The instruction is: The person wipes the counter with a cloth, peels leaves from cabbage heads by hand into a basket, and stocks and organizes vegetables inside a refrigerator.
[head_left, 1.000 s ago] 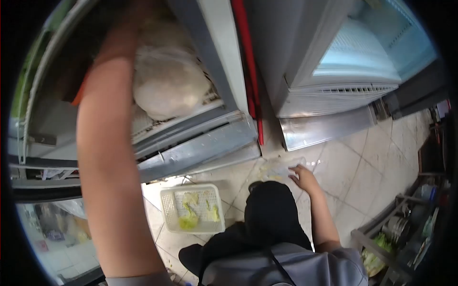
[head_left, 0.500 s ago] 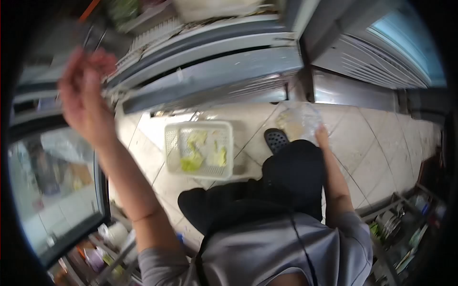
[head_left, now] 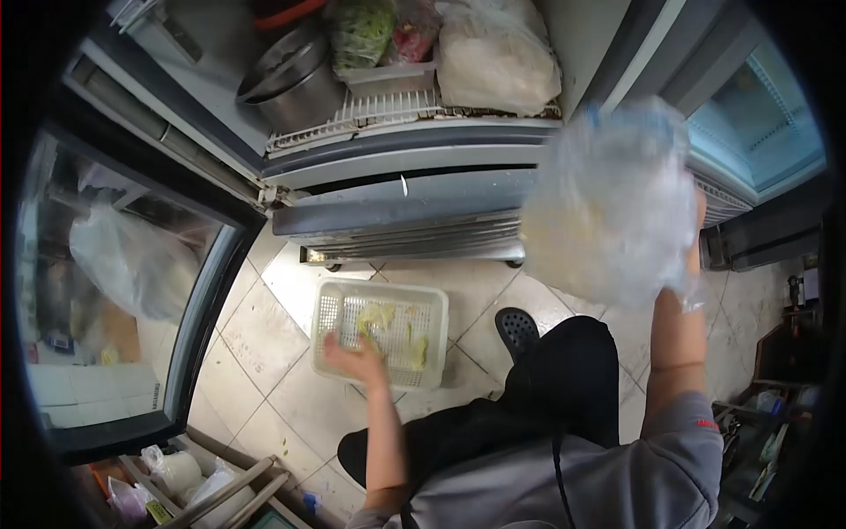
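Observation:
My right hand [head_left: 698, 212] grips a clear plastic bag [head_left: 612, 207] with pale yellowish contents, held up in front of the fridge. The bag hides most of that hand and is blurred by motion. My left hand [head_left: 354, 357] is over the near left part of a cream plastic basket [head_left: 441, 304], slightly blurred, with its fingers apart. A few pale green lettuce leaves [head_left: 414, 353] lie in the basket, which stands on the tiled floor. Whether my left fingers touch a leaf, I cannot tell.
Ahead, the open fridge has a wire shelf [head_left: 388, 106] bearing a metal pot [head_left: 300, 93], bagged greens [head_left: 363, 35] and a large plastic bag [head_left: 498, 57]. Its glass door [head_left: 132, 309] stands open at left. A rack with rolls and bags [head_left: 176, 472] sits at lower left.
My right hand has lifted the plastic bag from near the floor up to fridge height. My left hand has come down from the fridge shelf to the basket.

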`<state>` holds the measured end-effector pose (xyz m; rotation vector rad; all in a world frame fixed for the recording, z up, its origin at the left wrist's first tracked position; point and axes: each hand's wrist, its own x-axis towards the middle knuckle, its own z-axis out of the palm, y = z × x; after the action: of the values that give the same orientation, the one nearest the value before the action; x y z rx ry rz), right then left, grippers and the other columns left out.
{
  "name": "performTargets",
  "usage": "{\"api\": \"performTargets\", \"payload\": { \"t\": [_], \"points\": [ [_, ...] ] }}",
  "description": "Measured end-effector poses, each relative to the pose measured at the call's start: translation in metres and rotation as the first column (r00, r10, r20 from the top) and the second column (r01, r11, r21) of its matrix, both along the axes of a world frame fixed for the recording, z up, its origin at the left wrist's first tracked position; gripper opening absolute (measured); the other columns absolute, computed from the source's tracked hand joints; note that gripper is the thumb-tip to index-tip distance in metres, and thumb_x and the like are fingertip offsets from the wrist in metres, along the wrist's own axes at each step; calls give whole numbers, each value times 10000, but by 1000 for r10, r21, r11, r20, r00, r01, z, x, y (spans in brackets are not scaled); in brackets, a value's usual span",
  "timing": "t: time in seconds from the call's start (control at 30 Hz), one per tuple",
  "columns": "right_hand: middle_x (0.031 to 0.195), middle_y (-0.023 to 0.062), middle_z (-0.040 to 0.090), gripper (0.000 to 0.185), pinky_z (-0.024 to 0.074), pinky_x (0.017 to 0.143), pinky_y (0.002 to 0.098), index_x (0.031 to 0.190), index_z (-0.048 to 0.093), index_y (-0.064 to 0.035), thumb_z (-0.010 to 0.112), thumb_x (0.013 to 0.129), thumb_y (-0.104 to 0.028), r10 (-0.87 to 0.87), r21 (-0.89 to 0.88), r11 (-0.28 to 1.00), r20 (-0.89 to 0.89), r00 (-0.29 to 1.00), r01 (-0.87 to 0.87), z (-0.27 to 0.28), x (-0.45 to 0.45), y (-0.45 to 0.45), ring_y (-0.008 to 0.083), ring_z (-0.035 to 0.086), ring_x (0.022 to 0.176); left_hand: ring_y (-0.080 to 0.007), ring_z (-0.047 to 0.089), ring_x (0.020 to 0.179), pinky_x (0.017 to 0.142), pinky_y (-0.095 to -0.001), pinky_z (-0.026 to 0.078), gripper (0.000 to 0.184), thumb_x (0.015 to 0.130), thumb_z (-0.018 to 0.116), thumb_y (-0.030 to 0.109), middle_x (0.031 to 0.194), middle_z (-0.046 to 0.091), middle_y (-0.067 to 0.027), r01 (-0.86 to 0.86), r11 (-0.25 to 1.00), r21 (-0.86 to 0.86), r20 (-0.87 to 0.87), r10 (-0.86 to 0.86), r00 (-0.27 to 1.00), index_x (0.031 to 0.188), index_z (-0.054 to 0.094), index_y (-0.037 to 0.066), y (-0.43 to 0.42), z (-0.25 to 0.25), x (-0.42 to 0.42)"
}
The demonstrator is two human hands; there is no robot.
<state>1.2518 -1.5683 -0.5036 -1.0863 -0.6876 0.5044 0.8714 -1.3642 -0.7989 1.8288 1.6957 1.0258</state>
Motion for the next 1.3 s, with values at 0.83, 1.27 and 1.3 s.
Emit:
{"api": "performTargets", "payload": {
  "t": [0.83, 1.27, 1.3],
  "points": [
    [906, 196, 573, 437, 470, 727, 405, 1030, 469, 11, 611, 754, -296, -91, 189, 509, 982, -166, 840, 103, 153, 238, 310, 579, 827, -357, 386, 1138, 968, -453, 283, 634, 683, 667, 172, 1162, 447, -237, -210, 973, -99, -356, 162, 920, 1203, 375, -43, 27, -51, -71],
    [901, 186, 618, 158, 498, 690, 325, 923, 573, 72, 529, 839, -54, -663, 660, 733, 747, -41, 165, 106, -56, 237, 224, 611, 750, -306, 635, 666, 465, -379, 539, 438, 725, 518, 42, 951, 593, -207, 24, 297, -955, 252, 764, 594, 1135, 449, -96, -53, -91, -83],
    [904, 202, 608, 145, 499, 680, 318, 928, 555, 86, 502, 841, -18, -639, 629, 768, 764, 86, 120, 112, -89, 252, 235, 610, 747, -300, 629, 643, 425, -354, 512, 423, 715, 515, 48, 905, 595, -201, 30, 265, -964, 249, 851, 463, 1100, 455, -118, -65, -77, -87]
  ]
}}
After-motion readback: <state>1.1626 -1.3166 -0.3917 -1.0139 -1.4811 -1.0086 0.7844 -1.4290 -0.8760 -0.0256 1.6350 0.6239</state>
